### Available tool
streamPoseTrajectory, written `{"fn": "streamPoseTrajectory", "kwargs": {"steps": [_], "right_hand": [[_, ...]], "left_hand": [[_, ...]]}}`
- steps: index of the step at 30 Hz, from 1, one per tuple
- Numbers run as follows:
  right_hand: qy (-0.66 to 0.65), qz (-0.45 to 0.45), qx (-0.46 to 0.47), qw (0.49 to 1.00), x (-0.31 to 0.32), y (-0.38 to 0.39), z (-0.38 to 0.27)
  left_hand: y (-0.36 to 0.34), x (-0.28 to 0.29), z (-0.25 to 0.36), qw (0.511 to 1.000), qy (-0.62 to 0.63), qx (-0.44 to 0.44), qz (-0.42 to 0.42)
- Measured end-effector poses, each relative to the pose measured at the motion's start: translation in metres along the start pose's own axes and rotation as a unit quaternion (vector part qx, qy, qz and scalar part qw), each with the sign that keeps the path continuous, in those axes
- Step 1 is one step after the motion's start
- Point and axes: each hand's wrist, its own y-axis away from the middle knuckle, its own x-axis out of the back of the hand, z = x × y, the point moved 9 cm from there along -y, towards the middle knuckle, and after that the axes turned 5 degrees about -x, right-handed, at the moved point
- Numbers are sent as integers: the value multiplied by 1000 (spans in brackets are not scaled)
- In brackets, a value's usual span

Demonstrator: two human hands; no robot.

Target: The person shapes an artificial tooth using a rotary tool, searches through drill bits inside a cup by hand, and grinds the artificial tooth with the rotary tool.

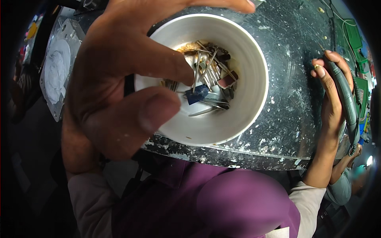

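My left hand [119,67] looms large over the left side of a white bowl [254,91], fingers spread and nothing visible between thumb and forefinger. Thin metal burs [206,65] lie jumbled inside the bowl, along with a small blue piece [197,94], a reddish-brown scrap [227,80] and a pair of pointed metal strips like tweezers [210,110]. On the right, my right hand [331,85] is closed round a dark, pen-like rotary handpiece [344,89], its thin tip pointing away. A tiny gold-coloured piece [316,67] shows by the fingertips of that hand.
The bowl stands on a scuffed black table [289,119], near its front edge. To the left is a metal plate [67,33] with a whitish round mass [56,69]. Cords and green objects [353,37] line the far right, where another person [345,178] sits.
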Motion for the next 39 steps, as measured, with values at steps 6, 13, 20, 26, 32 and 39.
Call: {"fn": "streamPoseTrajectory", "kwargs": {"steps": [6,13,20,26,32,39], "right_hand": [[17,-2,-2,1000,0,-1,6],[21,2,6,1000,2,-1,3],[7,-5,2,1000,-1,0,2],[0,4,-8,1000,-1,2,0],[-31,17,-30,999,2,1,5],[-216,-28,-59,974,3,2,22]], "left_hand": [[-7,7,-13,994,34,86,-50],[3,0,-15,996,42,57,58],[-37,-4,-4,974,-74,163,-140],[-3,27,-19,999,4,35,-12],[-29,25,-22,958,227,97,-145],[1,-8,-6,974,85,171,-123]]}}
